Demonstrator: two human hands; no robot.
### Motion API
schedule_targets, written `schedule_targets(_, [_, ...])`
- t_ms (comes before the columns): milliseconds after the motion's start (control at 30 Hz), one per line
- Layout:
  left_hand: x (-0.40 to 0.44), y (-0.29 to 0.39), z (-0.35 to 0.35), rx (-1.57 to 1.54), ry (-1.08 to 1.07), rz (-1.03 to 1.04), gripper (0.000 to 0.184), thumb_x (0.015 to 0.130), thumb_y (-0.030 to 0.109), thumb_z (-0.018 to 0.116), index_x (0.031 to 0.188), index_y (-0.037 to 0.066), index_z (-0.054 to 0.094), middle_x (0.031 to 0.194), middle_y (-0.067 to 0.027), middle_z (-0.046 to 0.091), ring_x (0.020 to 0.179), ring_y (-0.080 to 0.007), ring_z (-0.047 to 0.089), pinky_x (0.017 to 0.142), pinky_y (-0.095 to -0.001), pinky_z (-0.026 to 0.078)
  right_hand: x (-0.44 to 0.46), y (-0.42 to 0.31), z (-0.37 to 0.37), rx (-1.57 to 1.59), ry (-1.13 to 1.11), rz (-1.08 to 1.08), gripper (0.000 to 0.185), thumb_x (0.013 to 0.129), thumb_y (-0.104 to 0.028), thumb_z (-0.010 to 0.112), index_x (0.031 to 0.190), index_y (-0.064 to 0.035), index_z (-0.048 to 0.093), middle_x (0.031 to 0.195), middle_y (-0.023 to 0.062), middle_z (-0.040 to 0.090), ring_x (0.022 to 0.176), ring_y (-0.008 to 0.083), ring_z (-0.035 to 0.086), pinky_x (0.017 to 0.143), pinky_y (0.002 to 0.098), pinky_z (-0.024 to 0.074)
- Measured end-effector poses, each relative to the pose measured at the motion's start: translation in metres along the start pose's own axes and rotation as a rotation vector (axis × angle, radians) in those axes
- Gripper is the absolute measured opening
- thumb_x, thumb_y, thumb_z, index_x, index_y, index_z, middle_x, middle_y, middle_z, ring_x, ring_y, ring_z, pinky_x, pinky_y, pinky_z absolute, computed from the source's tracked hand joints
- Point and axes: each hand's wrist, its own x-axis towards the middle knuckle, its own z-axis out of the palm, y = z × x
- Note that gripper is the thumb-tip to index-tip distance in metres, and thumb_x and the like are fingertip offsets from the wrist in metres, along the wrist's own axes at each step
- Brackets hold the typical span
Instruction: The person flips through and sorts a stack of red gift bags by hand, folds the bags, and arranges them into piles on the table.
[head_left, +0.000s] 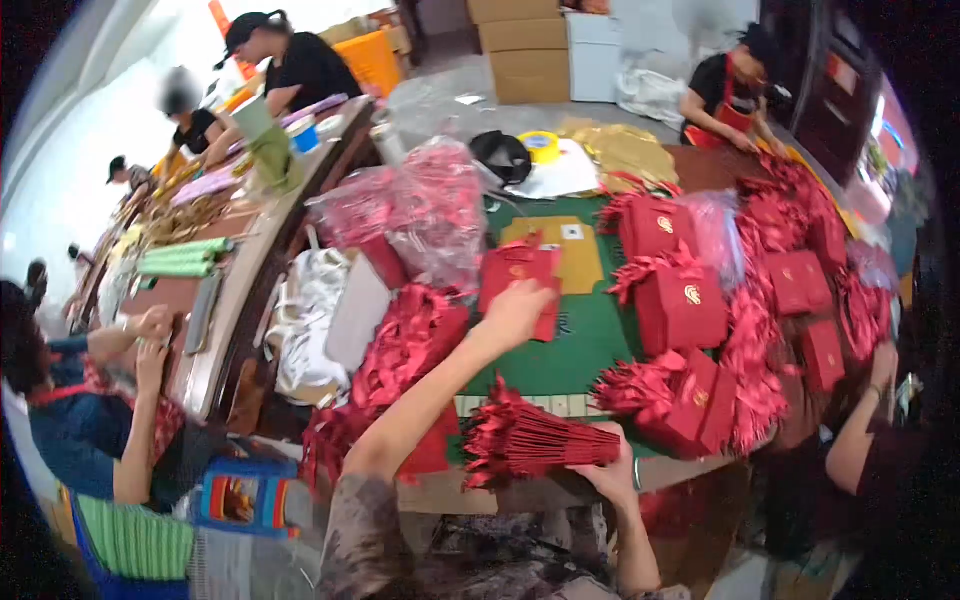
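On the green mat (480, 368), my left hand (520, 310) reaches forward with its fingers closed on a flat red pouch (500, 268) that bears a small gold mark. Nearer to me, my right hand (612, 472) grips a thick fanned bundle of red pouches (540, 437). The ribbon ends of that bundle point left, and its folded edges face up. A gold sheet (580, 265) with a small white label lies partly under the pouch at my left hand.
Stacks of red pouches (680, 305) stand right of the mat, with more heaped beyond. Plastic-wrapped red goods (435, 205), white cloth (305, 325) and a grey pad (360, 315) lie left. Yellow tape (540, 147) sits at the back. Other people work around neighbouring tables; a person's arm (862, 430) reaches in at right.
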Motion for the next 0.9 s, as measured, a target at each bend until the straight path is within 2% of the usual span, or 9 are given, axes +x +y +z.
schedule_targets(67, [0.028, -0.009, 0.022, 0.253, -0.169, 0.017, 0.036, 0.077, 0.008, 0.062, 0.113, 0.011, 0.061, 0.102, -0.0134, 0.056, 0.101, -0.0356, 0.056, 0.080, -0.0463, 0.052, 0.000, 0.001, 0.004, 0.100, -0.018, 0.034, 0.059, 0.062, -0.010, 0.090, 0.109, -0.0007, 0.055, 0.106, 0.0064, 0.061, 0.095, 0.0153, 0.061, 0.088, 0.0310, 0.0487])
schedule_targets(100, [0.035, -0.024, 0.047, 0.324, -0.043, 0.147, 0.020, 0.080, 0.017, 0.061, 0.099, 0.013, 0.066, 0.105, -0.0088, 0.059, 0.105, -0.0274, 0.055, 0.077, -0.0395, 0.052, 0.001, -0.010, 0.003, 0.094, -0.014, 0.058, 0.061, 0.061, -0.011, 0.090, 0.110, -0.0006, 0.055, 0.105, 0.0065, 0.061, 0.095, 0.0155, 0.061, 0.088, 0.0312, 0.0488])
schedule_targets(200, [0.049, -0.042, 0.070, 0.551, -0.140, 0.267, 0.016, 0.082, 0.022, 0.059, 0.094, 0.017, 0.069, 0.108, -0.0053, 0.060, 0.106, -0.0231, 0.054, 0.078, -0.0377, 0.048, 0.003, -0.011, 0.002, 0.069, -0.030, 0.068, 0.064, 0.062, -0.013, 0.090, 0.112, -0.0007, 0.053, 0.105, 0.0070, 0.061, 0.096, 0.0160, 0.061, 0.087, 0.0314, 0.0491])
schedule_targets(400, [0.063, -0.063, 0.094, 0.606, -0.076, 0.385, 0.015, 0.083, 0.023, 0.058, 0.090, 0.018, 0.070, 0.101, 0.0026, 0.063, 0.105, -0.0166, 0.054, 0.074, -0.0349, 0.043, -0.002, -0.001, -0.001, 0.059, -0.019, 0.007, 0.061, 0.065, -0.010, 0.089, 0.112, 0.0001, 0.053, 0.111, 0.0097, 0.059, 0.098, 0.0171, 0.061, 0.088, 0.0324, 0.0493])
schedule_targets(500, [0.063, -0.063, 0.097, 0.627, -0.003, 0.455, 0.014, 0.083, 0.023, 0.057, 0.088, 0.019, 0.069, 0.098, 0.0054, 0.063, 0.103, -0.0144, 0.054, 0.074, -0.0332, 0.042, -0.002, -0.003, 0.000, 0.073, -0.001, 0.074, 0.062, 0.064, -0.011, 0.089, 0.113, -0.0001, 0.053, 0.111, 0.0097, 0.059, 0.099, 0.0175, 0.060, 0.088, 0.0326, 0.0487])
schedule_targets(667, [0.066, -0.059, 0.086, 0.695, -0.022, 0.522, 0.012, 0.082, 0.024, 0.058, 0.085, 0.020, 0.069, 0.096, 0.0062, 0.063, 0.102, -0.0140, 0.053, 0.077, -0.0317, 0.041, 0.001, -0.001, -0.003, -0.043, -0.042, -0.014, 0.061, 0.064, -0.015, 0.090, 0.112, 0.0009, 0.055, 0.108, 0.0080, 0.060, 0.095, 0.0166, 0.061, 0.086, 0.0313, 0.0495])
schedule_targets(733, [0.062, -0.051, 0.065, 0.682, 0.131, 0.582, 0.011, 0.083, 0.023, 0.056, 0.088, 0.020, 0.065, 0.093, 0.0049, 0.060, 0.101, -0.0144, 0.052, 0.080, -0.0322, 0.041, 0.000, -0.003, -0.001, -0.030, 0.006, -0.009, 0.060, 0.062, -0.015, 0.090, 0.109, 0.0010, 0.056, 0.108, 0.0074, 0.059, 0.097, 0.0170, 0.060, 0.088, 0.0317, 0.0484])
schedule_targets(833, [0.058, -0.043, 0.035, 0.707, 0.012, 0.622, 0.009, 0.081, 0.022, 0.056, 0.081, 0.019, 0.065, 0.090, 0.0035, 0.060, 0.101, -0.0156, 0.052, 0.085, -0.0320, 0.040, 0.003, -0.013, -0.002, -0.142, -0.025, -0.045, 0.063, 0.059, -0.015, 0.091, 0.110, 0.0010, 0.057, 0.109, 0.0080, 0.058, 0.101, 0.0211, 0.058, 0.092, 0.0341, 0.0459])
schedule_targets(900, [0.052, -0.031, 0.010, 0.722, 0.042, 0.633, 0.009, 0.080, 0.021, 0.057, 0.078, 0.018, 0.065, 0.089, 0.0016, 0.059, 0.102, -0.0176, 0.052, 0.089, -0.0325, 0.039, 0.002, -0.010, -0.001, -0.097, -0.003, -0.037, 0.063, 0.061, -0.015, 0.091, 0.111, 0.0003, 0.056, 0.108, 0.0078, 0.060, 0.100, 0.0186, 0.059, 0.090, 0.0328, 0.0470])
